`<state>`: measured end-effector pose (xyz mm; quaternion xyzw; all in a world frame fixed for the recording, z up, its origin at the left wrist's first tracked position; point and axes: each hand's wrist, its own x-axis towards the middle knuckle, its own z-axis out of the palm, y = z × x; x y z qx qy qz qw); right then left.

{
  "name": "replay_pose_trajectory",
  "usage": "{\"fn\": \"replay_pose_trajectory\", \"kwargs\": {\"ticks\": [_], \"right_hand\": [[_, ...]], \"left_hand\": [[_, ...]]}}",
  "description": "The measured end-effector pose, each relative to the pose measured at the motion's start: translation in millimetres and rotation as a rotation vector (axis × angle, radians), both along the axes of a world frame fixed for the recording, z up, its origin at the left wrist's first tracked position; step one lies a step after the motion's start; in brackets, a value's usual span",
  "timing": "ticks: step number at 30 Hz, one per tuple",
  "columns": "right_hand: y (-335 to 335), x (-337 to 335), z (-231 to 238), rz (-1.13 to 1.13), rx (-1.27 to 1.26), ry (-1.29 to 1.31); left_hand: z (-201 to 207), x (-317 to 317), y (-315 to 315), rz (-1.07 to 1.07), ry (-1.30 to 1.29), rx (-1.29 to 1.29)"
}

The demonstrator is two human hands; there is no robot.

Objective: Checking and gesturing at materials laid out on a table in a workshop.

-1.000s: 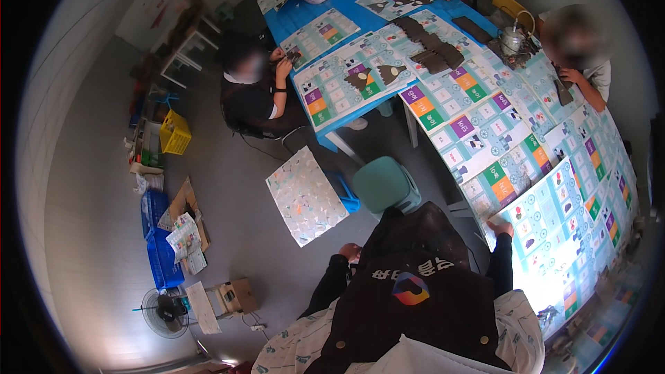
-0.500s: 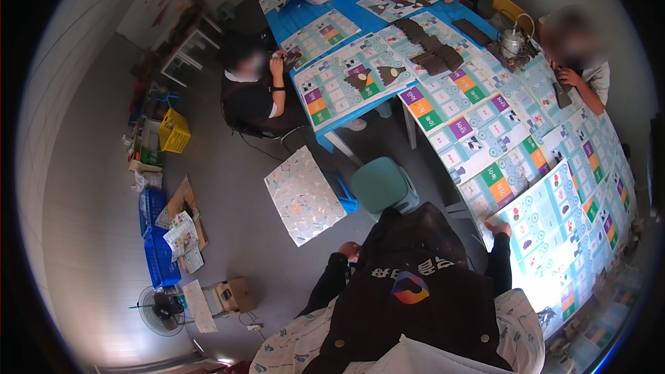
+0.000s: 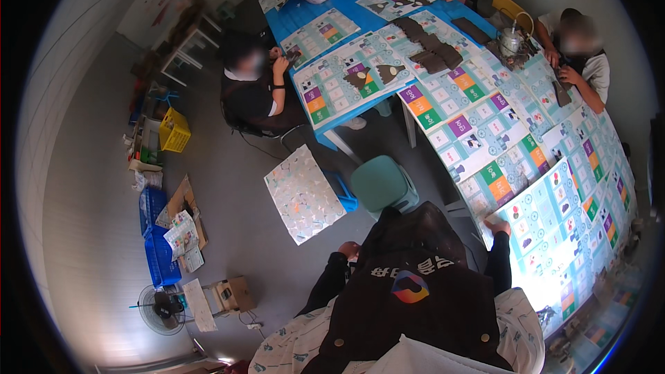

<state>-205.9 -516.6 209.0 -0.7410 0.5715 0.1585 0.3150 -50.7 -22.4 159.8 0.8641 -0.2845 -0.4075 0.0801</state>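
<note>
My right hand (image 3: 497, 226) is at the near left corner of a large printed sheet (image 3: 533, 218) with colourful pictures, on the right-hand table. Its fingers appear closed on the sheet's edge. Low beside my dark apron (image 3: 409, 263) is my left hand (image 3: 348, 250), fingers curled; whatever they may hold is hidden. A green stool (image 3: 381, 183) stands just ahead of me, and a small speckled-top table (image 3: 305, 194) is beyond my left hand.
Dark flat pieces (image 3: 433, 52) lie on the blue-covered table (image 3: 284, 24). A metal kettle (image 3: 511, 41) stands near a person (image 3: 589, 76) handling a dark strip. Another person (image 3: 249, 90) sits at left. Yellow crate (image 3: 174, 130), blue crates (image 3: 161, 256) and fan (image 3: 163, 305) line the left.
The person at right has shifted, and both of their hands now show. The person at left has moved their hands slightly. My own hands have barely moved.
</note>
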Motion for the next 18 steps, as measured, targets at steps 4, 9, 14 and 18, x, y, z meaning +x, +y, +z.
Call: {"fn": "replay_pose_trajectory", "kwargs": {"ticks": [4, 9, 14, 18], "right_hand": [[-1.3, -1.3, -6.6, 0.009, -0.034, 0.024], [-9.2, -7.2, -28.6, 0.018, -0.042, 0.041], [-3.4, 0.2, -8.5, 0.023, -0.034, 0.055], [-3.0, -2.2, -8.0, 0.012, -0.030, 0.018]], "left_hand": [[-4.3, -1.7, 1.4, 0.016, 0.012, -0.024], [-15.4, -3.7, 6.5, -0.023, -0.083, -0.084], [-17.7, -5.4, 5.6, 0.036, -0.011, -0.024], [-12.6, -7.4, 3.2, 0.036, -0.038, -0.022]]}}
